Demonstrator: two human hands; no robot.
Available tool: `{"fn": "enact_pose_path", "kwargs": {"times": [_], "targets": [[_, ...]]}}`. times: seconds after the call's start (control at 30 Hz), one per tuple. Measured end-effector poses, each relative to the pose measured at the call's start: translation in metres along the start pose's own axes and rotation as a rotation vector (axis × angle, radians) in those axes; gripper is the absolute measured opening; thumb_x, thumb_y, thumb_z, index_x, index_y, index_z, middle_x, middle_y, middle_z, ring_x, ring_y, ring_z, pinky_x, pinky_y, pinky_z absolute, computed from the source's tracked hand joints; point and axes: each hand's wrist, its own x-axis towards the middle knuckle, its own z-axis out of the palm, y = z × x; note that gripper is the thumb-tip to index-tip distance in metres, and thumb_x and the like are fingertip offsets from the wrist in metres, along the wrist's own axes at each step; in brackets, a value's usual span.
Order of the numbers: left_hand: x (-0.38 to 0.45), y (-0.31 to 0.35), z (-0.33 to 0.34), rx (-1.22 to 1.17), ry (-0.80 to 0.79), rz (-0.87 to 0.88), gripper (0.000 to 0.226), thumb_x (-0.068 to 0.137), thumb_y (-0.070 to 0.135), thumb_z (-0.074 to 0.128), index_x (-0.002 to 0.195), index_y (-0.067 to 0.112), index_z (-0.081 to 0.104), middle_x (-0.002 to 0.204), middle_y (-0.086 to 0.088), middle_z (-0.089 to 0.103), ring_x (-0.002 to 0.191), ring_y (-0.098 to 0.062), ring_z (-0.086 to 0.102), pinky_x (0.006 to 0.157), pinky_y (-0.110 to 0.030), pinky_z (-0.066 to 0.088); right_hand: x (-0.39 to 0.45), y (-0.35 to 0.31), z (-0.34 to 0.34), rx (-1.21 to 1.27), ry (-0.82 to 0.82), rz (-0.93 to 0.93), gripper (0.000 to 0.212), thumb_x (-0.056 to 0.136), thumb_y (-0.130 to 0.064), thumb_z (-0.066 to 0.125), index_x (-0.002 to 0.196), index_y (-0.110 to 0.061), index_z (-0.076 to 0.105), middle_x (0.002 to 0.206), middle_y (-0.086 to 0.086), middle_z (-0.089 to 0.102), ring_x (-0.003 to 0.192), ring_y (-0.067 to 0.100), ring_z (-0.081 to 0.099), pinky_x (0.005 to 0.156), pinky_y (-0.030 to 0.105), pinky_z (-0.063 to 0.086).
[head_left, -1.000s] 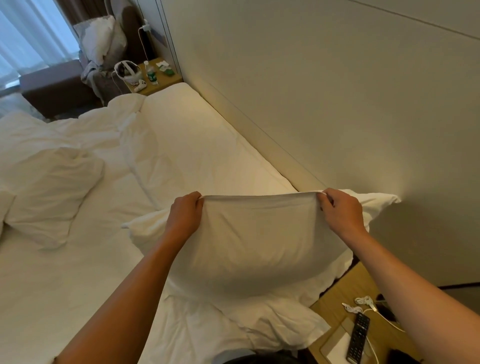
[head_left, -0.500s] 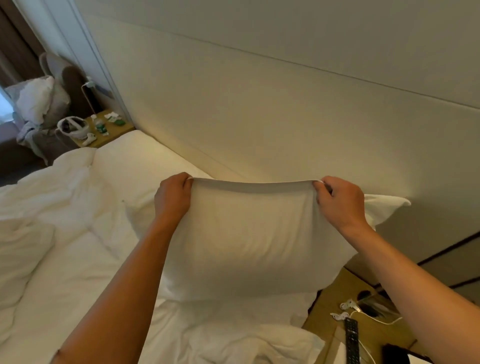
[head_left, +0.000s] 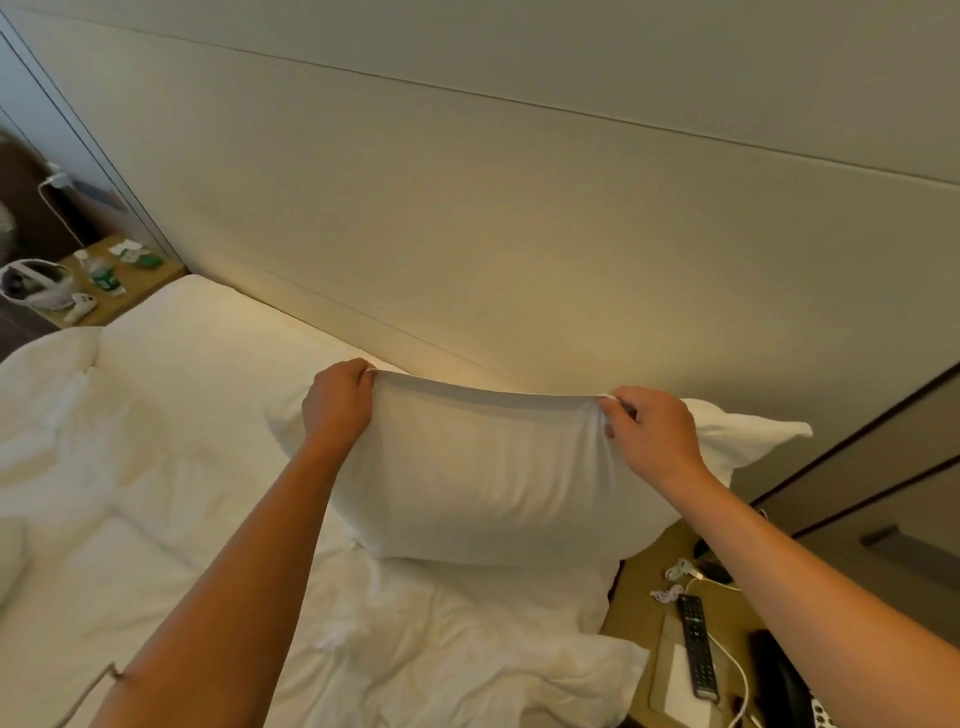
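Note:
A white pillow hangs upright in front of me, held by its top edge. My left hand grips the top edge at the left. My right hand pinches the same edge at the right. The pillow's right corner sticks out past my right hand. Its lower edge touches the rumpled white bedding near the beige headboard wall.
A wooden nightstand at the lower right holds a black remote, white cables and a dark object. The far nightstand at the left carries a bottle, a white headset and small items. A white duvet lies bunched at the left.
The view has swung right, toward the headboard. Both hands have carried the pillow up and toward the wall, keeping their hold on its top edge.

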Motion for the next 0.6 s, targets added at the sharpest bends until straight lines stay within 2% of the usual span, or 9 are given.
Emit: {"fn": "enact_pose_path", "kwargs": {"times": [0.13, 0.3, 0.37, 0.43, 0.53, 0.6], "targets": [[0.029, -0.011, -0.010, -0.041, 0.055, 0.026, 0.030, 0.105, 0.027, 0.046, 0.111, 0.015, 0.074, 0.110, -0.008, 0.074, 0.099, -0.029, 0.067, 0.082, -0.035, 0.048, 0.008, -0.017, 0.018, 0.061, 0.054, 0.000, 0.044, 0.104, -0.033, 0.055, 0.067, -0.011, 0.059, 0.066, 0.006, 0.065, 0.065, 0.025, 0.060, 0.065, 0.046, 0.052], [0.066, -0.019, -0.008, -0.185, 0.041, 0.057, 0.029, 0.105, 0.023, 0.048, 0.112, 0.011, 0.074, 0.110, -0.011, 0.074, 0.099, -0.029, 0.067, 0.095, -0.043, 0.057, 0.022, -0.027, 0.044, 0.212, 0.113, 0.065, 0.037, 0.105, -0.032, 0.055, 0.071, -0.019, 0.064, 0.069, -0.004, 0.068, 0.070, 0.019, 0.064, 0.066, 0.039, 0.051], [0.069, -0.026, 0.009, -0.196, -0.006, 0.035, 0.029, 0.106, 0.022, 0.048, 0.111, 0.009, 0.074, 0.108, -0.011, 0.074, 0.099, -0.029, 0.067, 0.095, -0.045, 0.057, 0.023, -0.016, 0.061, 0.204, 0.075, 0.083, 0.039, 0.105, -0.029, 0.055, 0.069, -0.017, 0.062, 0.067, -0.002, 0.066, 0.070, 0.020, 0.062, 0.075, 0.038, 0.051], [0.065, -0.037, 0.031, -0.161, -0.059, -0.005, 0.029, 0.106, 0.021, 0.048, 0.110, 0.008, 0.073, 0.108, -0.012, 0.074, 0.099, -0.029, 0.067, 0.095, -0.040, 0.055, 0.021, -0.001, 0.080, 0.165, 0.011, 0.102, 0.043, 0.106, -0.028, 0.054, 0.065, -0.016, 0.055, 0.062, 0.002, 0.061, 0.066, 0.023, 0.059, 0.089, 0.038, 0.050], [0.055, -0.049, 0.057, -0.125, -0.087, -0.067, 0.030, 0.105, 0.021, 0.046, 0.109, 0.007, 0.072, 0.108, -0.012, 0.074, 0.099, -0.030, 0.067, 0.091, -0.038, 0.052, 0.020, 0.016, 0.098, 0.156, -0.029, 0.134, 0.042, 0.107, -0.032, 0.053, 0.068, -0.015, 0.050, 0.059, 0.000, 0.058, 0.062, 0.021, 0.060, 0.065, 0.039, 0.047], [0.053, -0.050, 0.066, -0.116, -0.102, -0.102, 0.030, 0.103, 0.019, 0.044, 0.109, 0.010, 0.072, 0.107, -0.009, 0.073, 0.098, -0.028, 0.066, 0.089, -0.036, 0.052, 0.022, 0.021, 0.101, 0.177, -0.045, 0.126, 0.040, 0.107, -0.033, 0.052, 0.071, -0.016, 0.054, 0.057, -0.003, 0.062, 0.060, 0.015, 0.063, 0.062, 0.039, 0.049]]}}
